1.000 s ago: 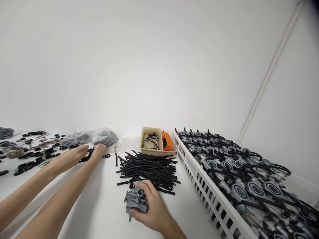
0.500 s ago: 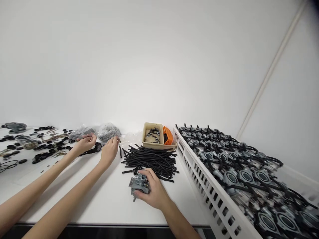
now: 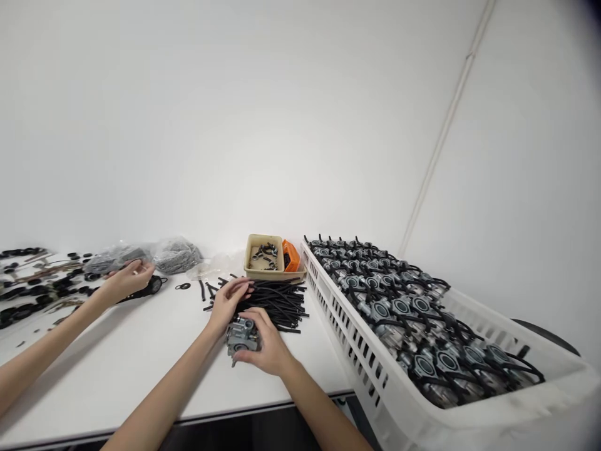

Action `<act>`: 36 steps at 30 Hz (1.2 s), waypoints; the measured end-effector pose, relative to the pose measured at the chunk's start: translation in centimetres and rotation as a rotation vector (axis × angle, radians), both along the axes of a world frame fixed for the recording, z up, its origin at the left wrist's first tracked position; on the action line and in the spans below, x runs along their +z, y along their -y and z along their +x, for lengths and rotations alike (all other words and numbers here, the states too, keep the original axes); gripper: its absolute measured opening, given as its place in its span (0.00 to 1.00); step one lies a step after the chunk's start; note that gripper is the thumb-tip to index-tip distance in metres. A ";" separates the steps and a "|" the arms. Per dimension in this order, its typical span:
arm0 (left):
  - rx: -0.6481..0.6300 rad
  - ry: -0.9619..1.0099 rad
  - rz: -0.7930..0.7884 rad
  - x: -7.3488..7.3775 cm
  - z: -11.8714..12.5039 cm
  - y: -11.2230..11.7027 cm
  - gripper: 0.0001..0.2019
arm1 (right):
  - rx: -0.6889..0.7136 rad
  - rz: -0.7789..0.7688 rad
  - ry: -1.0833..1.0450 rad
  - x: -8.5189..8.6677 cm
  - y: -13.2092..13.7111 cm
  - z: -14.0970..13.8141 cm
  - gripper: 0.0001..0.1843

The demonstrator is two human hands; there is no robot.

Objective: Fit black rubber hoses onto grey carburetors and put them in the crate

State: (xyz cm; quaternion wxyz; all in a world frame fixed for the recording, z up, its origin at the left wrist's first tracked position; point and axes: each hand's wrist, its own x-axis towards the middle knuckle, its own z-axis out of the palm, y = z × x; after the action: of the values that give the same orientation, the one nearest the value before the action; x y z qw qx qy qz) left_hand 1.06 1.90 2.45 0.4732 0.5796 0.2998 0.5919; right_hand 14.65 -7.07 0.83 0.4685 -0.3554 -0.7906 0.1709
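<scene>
The right hand [image 3: 267, 352] grips a grey metal carburettor [image 3: 241, 336] from its right side, thumb low and fingers over the top, at the near edge of a pile of thin black rubber tubes [image 3: 279, 304] on the white desk [image 3: 117, 366]. The left hand [image 3: 228, 302] is just beyond the carburettor, by the left part of the pile, its fingers bent and close together; whether they pinch anything small, I cannot tell. At the far side of the pile stands a shallow cream plastic tray [image 3: 263, 274] with small curved dark pieces [image 3: 267, 252] in it, and an orange plastic basket [image 3: 292, 254] beside it on the right. Farther right, a long white slotted plastic crate [image 3: 355, 338] holds rows of grey carburettors with black tubes [image 3: 401, 307]. To the left, a co-worker's hand [image 3: 128, 280] is near clear plastic bags of grey parts [image 3: 176, 255], with a flat black ring [image 3: 184, 286] lying between the two people's hands.
</scene>
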 end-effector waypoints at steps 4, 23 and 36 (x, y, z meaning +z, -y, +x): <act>-0.154 0.015 -0.116 -1.2 -0.7 -0.5 0.19 | -0.198 0.018 -0.223 -0.9 -1.2 0.3 0.21; -0.504 0.009 -0.293 -1.0 -0.8 0.8 0.15 | -0.482 0.011 -0.602 -0.1 -0.8 1.1 0.08; -0.470 -0.131 -0.193 0.2 -3.8 2.5 0.17 | -1.064 0.968 -1.009 12.2 5.9 -0.1 0.03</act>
State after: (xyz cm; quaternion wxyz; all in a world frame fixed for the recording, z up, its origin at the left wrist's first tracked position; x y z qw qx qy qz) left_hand -2.73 -0.62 2.66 0.6305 0.6227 0.2419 0.3953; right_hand 14.57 -12.99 13.02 0.8789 -0.3214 -0.2043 -0.2873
